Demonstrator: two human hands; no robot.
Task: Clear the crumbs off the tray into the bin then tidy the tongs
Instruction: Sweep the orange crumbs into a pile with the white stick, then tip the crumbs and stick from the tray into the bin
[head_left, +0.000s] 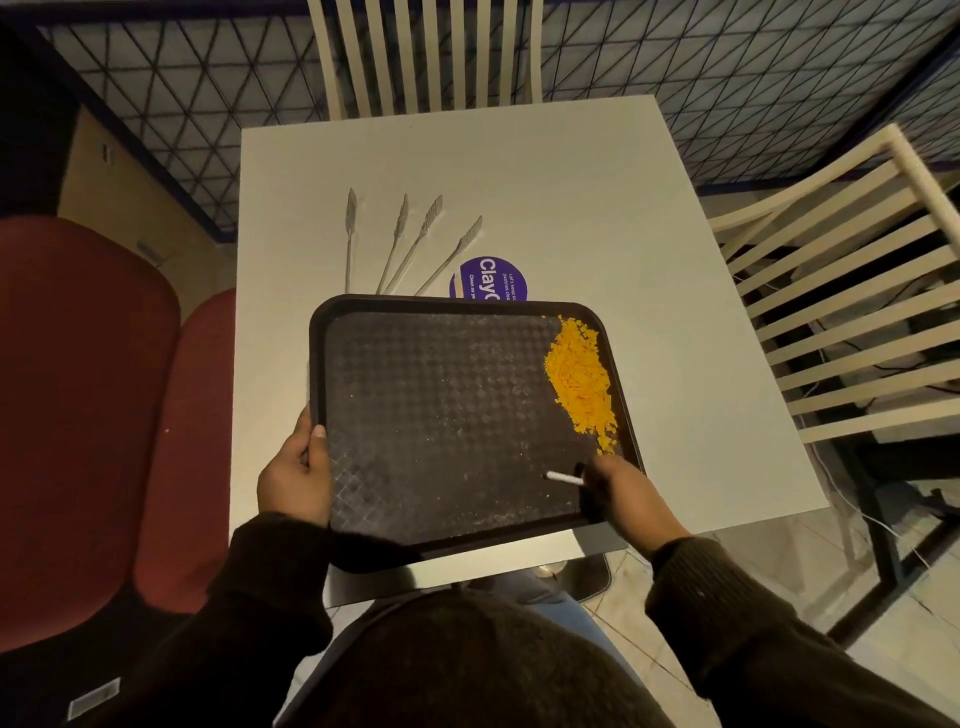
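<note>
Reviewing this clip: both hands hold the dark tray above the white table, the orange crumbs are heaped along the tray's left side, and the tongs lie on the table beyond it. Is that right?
Not quite. In the head view the orange crumbs are heaped along the right side of the tray, not the left. The rest stands: the left hand and right hand hold the tray above the white table, with the tongs lying beyond it.

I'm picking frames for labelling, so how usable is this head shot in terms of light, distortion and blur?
Head view: dim, warm light, with the dark sleeves and lower corners nearly black; wide-angle bending curves the white table edges and the chairs; the orange crumbs and the tongs read clearly; faint sheen on the black tray near the left hand; the right hand is slightly soft.
</note>
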